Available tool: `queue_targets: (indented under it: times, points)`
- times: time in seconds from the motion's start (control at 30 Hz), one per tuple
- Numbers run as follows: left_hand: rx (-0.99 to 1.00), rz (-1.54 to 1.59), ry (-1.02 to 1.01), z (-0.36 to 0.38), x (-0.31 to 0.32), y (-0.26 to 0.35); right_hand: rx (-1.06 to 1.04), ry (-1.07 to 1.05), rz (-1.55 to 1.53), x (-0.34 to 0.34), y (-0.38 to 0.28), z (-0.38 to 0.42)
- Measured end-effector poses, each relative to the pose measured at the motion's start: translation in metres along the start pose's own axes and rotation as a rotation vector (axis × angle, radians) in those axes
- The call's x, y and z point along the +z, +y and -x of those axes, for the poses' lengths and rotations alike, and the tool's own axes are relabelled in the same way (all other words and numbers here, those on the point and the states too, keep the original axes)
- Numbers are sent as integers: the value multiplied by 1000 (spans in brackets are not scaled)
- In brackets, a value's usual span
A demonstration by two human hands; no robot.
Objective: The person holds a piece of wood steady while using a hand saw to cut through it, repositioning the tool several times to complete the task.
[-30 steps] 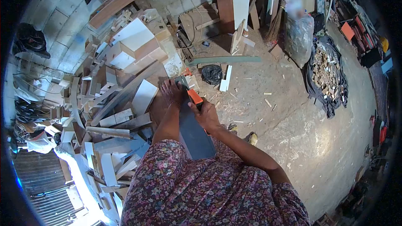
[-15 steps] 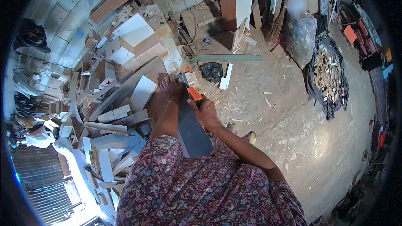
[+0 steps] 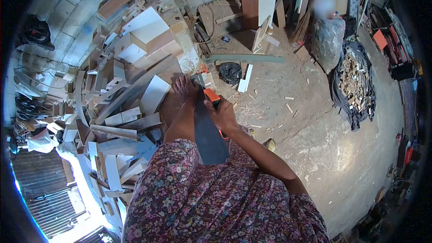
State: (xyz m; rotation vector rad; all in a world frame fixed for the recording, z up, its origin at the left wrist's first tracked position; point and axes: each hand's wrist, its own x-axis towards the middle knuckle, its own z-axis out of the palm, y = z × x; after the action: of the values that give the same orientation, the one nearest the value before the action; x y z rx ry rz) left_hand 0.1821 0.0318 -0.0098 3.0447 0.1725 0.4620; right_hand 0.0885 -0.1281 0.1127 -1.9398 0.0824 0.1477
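Observation:
My right hand (image 3: pixel 223 114) is wrapped round the orange and black handle of what looks like a handsaw (image 3: pixel 212 95). Its blade is mostly hidden from me. Below and left of that hand, a long dark grey board (image 3: pixel 208 137) runs from my lap away from me. At the board's far end, my left hand (image 3: pixel 185 90) lies palm down with its fingers spread, pressing beside the board's left edge. A bracelet circles the left wrist.
Offcuts and a white panel (image 3: pixel 155 93) are piled on the left. Ahead lie a black plastic bag (image 3: pixel 230 73), a white strip (image 3: pixel 245 79) and a green strip (image 3: pixel 245 58). A dark sack of wood scraps (image 3: pixel 354 78) and a clear plastic sack (image 3: pixel 327 40) stand right.
The whole view has shifted slightly. My right hand stays on the saw handle and my left hand stays at the board's far end, with little visible movement.

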Motion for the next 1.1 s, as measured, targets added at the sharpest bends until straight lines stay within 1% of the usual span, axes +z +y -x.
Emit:
queue_targets:
  times: [0.07, 0.13, 0.2, 0.27, 0.33, 0.4, 0.47, 0.5, 0.57, 0.6, 0.63, 0.7, 0.77, 0.87, 0.93, 0.97, 1.0, 1.03, 1.1]
  points:
    - [7, -3, 46, 1, 4, -1, 4, -9, -8, 1, 1, 1]
    - [-16, -1, 28, 0, 1, 3, 8, -7, -20, 0, 0, 4]
    - [-38, 3, 21, -1, 3, 1, 55, -15, -38, -2, -3, 6]
    - [22, -30, 125, 0, 11, -2, 53, -16, -19, -1, -1, 7]
    - [10, 1, 92, -1, 2, 0, 65, -18, 1, -2, -2, 10]
    - [-2, 34, 45, 3, 3, 0, 8, 6, -28, -2, -2, 15]
    - [37, -48, 246, 0, 12, -2, 11, 39, -18, 2, 1, 17]
    - [39, -38, 235, -1, 11, -1, 3, 66, -13, 4, 2, 18]
    - [-16, -10, 48, -3, 5, 0, 6, 67, 0, 5, 3, 23]
    - [17, -37, 109, -3, 6, -2, -3, 68, 2, 6, 4, 26]
    - [26, -30, 100, -3, 8, -1, 9, 77, 5, 7, 7, 26]
    - [31, -34, 134, -2, 8, -2, -83, 87, -3, 8, 12, 27]
    - [40, -37, 108, -1, 9, -1, -65, 91, -9, 7, 15, 27]
    - [26, -53, 152, -2, 9, -2, -55, 73, -50, 5, 12, 26]
    - [20, -53, 109, -3, 9, -2, -49, 52, -80, 6, 13, 25]
    - [14, -55, 111, -2, 9, -2, -53, 85, -33, 8, 12, 23]
    - [2, -62, 57, -2, 4, 1, -59, 115, 12, 10, 11, 22]
    - [-9, -70, 3, -2, -1, 3, -65, 107, 8, 11, 10, 18]
    - [-26, -47, -23, 0, -9, 5, -89, 83, -12, 9, 9, 11]
